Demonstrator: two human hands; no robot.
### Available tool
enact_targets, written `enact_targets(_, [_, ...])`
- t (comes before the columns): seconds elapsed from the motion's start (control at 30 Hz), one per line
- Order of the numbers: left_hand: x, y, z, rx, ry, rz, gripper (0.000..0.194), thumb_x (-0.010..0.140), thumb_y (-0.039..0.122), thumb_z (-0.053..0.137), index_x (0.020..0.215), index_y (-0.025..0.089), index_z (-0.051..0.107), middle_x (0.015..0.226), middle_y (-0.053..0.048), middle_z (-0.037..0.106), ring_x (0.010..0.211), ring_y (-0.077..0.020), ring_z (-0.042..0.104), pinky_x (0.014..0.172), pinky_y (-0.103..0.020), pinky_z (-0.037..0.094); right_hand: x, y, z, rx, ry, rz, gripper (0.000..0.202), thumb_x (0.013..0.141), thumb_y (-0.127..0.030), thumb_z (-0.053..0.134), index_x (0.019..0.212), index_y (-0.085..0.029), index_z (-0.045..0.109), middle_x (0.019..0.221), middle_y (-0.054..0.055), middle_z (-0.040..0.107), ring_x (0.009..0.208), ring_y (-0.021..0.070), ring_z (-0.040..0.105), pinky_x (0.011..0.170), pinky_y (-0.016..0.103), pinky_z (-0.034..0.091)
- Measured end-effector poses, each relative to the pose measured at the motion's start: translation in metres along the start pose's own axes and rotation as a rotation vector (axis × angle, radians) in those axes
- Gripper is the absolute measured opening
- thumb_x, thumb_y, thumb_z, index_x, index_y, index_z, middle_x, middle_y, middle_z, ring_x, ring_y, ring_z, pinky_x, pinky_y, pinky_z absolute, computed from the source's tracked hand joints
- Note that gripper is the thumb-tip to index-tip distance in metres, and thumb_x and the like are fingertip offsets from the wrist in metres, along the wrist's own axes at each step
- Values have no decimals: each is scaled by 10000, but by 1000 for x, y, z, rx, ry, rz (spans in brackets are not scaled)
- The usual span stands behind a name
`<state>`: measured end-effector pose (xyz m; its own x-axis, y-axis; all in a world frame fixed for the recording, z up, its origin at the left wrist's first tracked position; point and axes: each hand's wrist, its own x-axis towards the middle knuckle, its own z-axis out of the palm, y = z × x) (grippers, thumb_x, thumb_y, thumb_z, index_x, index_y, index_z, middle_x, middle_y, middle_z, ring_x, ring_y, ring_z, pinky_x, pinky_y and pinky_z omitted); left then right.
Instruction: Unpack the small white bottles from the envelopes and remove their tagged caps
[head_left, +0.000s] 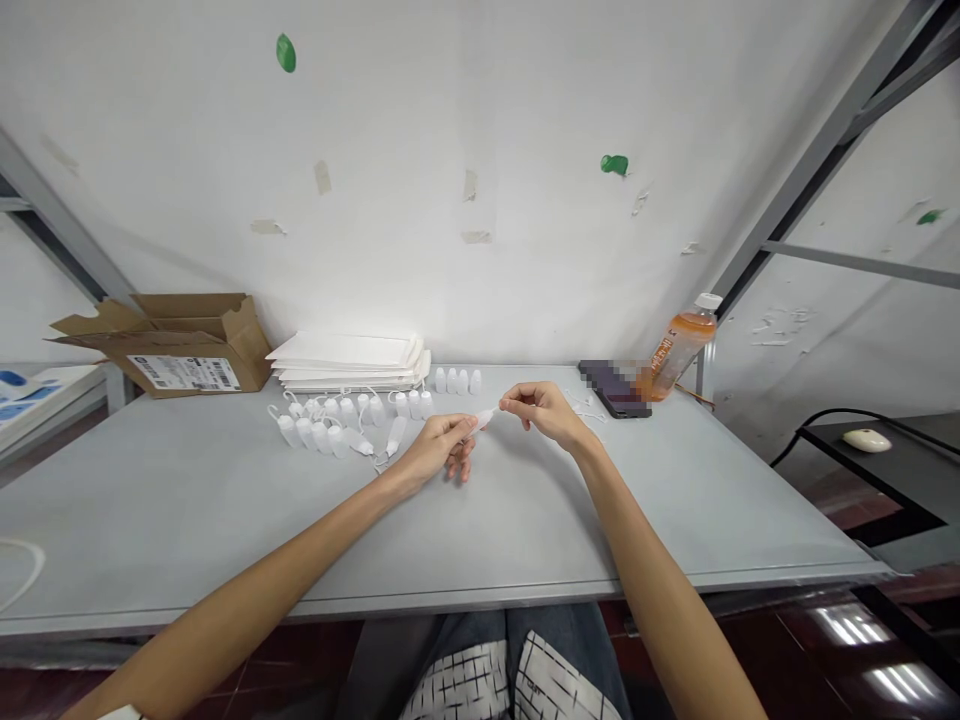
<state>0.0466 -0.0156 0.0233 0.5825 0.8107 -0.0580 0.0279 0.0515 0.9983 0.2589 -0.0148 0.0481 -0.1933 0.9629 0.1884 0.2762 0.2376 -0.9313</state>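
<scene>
Between the thumb and fingers of my left hand (441, 448) is a small white squeeze bottle (483, 419), tilted with its narrow end toward the right. My right hand (546, 412) pinches at that narrow end; whether it grips the tip itself or a thin strap there is too small to tell. Left of my hands stand several white squeeze bottles (321, 436) with looped straps, and a couple lie on their sides. Farther back, a short row of white bottles without visible straps (462, 381) stands near the wall. Thin white straps (589, 408) lie beyond my right hand.
A grey table (525, 530) bears everything. Toward the back left are an open cardboard box (187, 350) and a stack of white sheets or trays (349, 360). A dark phone (619, 390) and an orange drink bottle (679, 350) are at the right, by the metal frame.
</scene>
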Motion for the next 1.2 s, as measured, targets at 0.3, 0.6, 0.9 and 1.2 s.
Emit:
enact_targets(0.3, [3, -5, -3, 95, 31, 35, 421, 843, 558, 585, 800, 139, 572, 609, 48, 465, 410, -109, 586, 351, -185, 315, 2, 3, 2, -1, 10, 58, 266, 726, -405, 677, 692, -142, 661, 637, -12, 522, 511, 76, 418, 480, 240, 369])
enact_targets(0.6, [0, -8, -7, 294, 176, 84, 607, 828, 504, 626, 1289, 111, 584, 496, 34, 547, 446, -122, 526, 432, -214, 352, -7, 2, 3, 55, -182, 145, 322, 743, -450, 710, 822, -140, 677, 696, 25, 627, 549, 112, 563, 512, 247, 456])
enact_targets(0.9, [-6, 3, -3, 456, 216, 131, 521, 850, 466, 583, 1257, 146, 641, 477, 21, 567, 473, -139, 520, 490, -239, 368, -8, -2, 17, 86, -193, 113, 380, 732, -470, 739, 917, -140, 698, 823, 63, 684, 547, 132, 638, 456, 227, 427])
enact_targets(1.2, [-6, 5, -5, 416, 200, 127, 510, 863, 455, 567, 1246, 128, 645, 461, 40, 543, 459, -133, 521, 500, -234, 375, -7, -3, 25, 85, -106, 53, 360, 767, -473, 689, 903, -140, 694, 835, 69, 682, 574, 137, 639, 476, 229, 439])
